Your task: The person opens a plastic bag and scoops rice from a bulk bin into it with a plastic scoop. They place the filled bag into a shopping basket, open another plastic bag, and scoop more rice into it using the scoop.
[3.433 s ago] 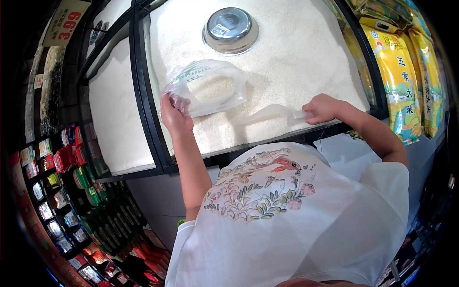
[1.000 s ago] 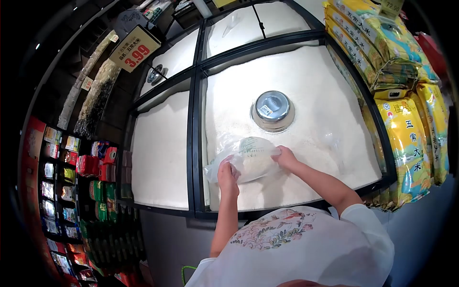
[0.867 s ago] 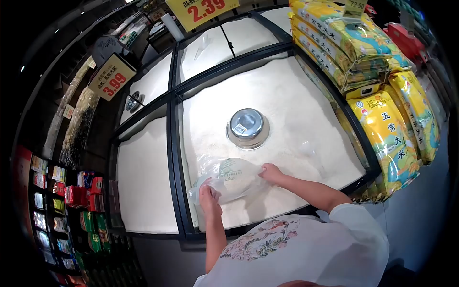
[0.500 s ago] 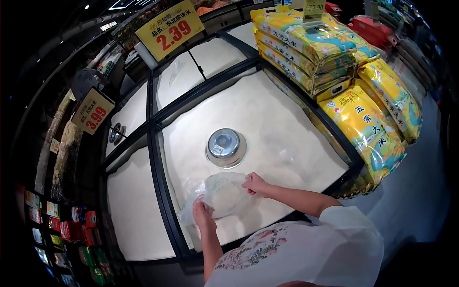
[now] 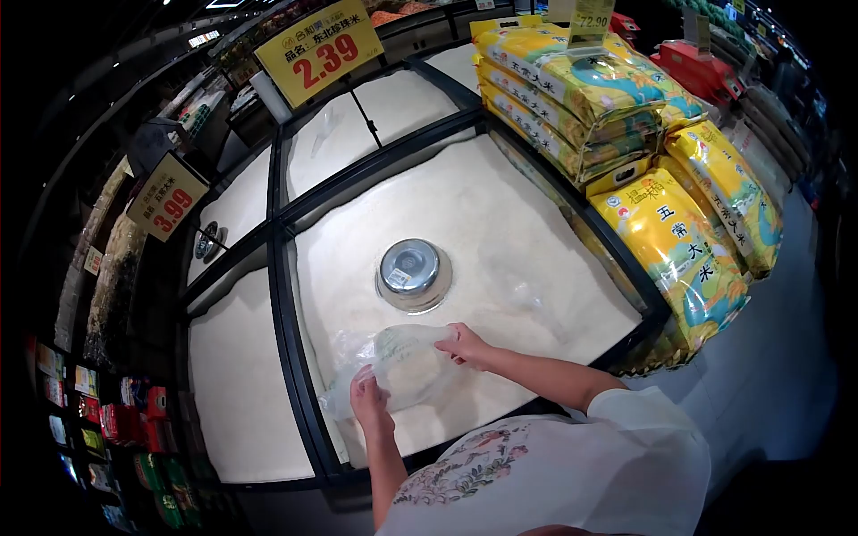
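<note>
A clear plastic bag (image 5: 407,364) with green print and rice inside lies on the white rice near the front of the large bin. My left hand (image 5: 369,399) is closed on the bag's left, gathered part. With its fingers pinched, my right hand (image 5: 462,346) grips the bag's upper right edge. Just beyond the bag, a round metal bowl (image 5: 410,266) sits upside down on the rice (image 5: 500,223).
Black frames (image 5: 290,348) divide the bins. Yellow rice sacks (image 5: 670,241) stand and lie stacked on the right. Price signs (image 5: 319,49) rise behind and at the left. Packaged goods (image 5: 125,424) hang at the lower left.
The view has swung up and to the right, bringing in more sacks and signs. My right hand has gone from a stretched, separate strip of plastic to the rice-filled part of the bag.
</note>
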### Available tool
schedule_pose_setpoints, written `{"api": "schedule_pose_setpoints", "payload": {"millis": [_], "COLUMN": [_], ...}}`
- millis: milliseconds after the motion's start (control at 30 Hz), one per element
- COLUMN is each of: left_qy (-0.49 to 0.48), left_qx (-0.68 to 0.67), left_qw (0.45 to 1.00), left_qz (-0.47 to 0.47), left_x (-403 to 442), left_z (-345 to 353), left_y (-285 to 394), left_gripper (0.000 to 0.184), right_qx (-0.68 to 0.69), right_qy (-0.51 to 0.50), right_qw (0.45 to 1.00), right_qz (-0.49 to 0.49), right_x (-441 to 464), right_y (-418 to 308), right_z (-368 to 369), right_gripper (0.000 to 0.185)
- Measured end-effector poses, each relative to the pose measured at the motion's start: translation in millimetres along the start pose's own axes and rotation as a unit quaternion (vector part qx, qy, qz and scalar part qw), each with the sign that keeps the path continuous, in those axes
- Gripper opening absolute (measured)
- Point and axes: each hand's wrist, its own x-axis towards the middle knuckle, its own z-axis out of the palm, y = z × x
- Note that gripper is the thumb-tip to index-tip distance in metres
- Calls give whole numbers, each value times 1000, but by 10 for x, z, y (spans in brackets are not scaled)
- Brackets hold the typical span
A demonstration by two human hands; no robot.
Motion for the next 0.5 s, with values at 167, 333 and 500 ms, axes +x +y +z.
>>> {"api": "schedule_pose_setpoints", "payload": {"millis": [167,333,500], "left_qy": [4,1,53], "left_qx": [83,29,4], "left_qw": [996,999,999], "left_qz": [13,15,-1], "left_x": [-28,84,180], "left_z": [105,-238,-384], "left_y": [83,-51,216], "left_gripper": [20,21,24], "right_qx": [-74,-95,-51], "right_qy": [-58,-9,-26], "right_qw": [996,993,993], "right_qz": [4,-66,-107], "right_x": [223,227,119], "right_y": [180,182,-95], "right_z": [-50,23,315], "right_gripper": [26,23,20]}}
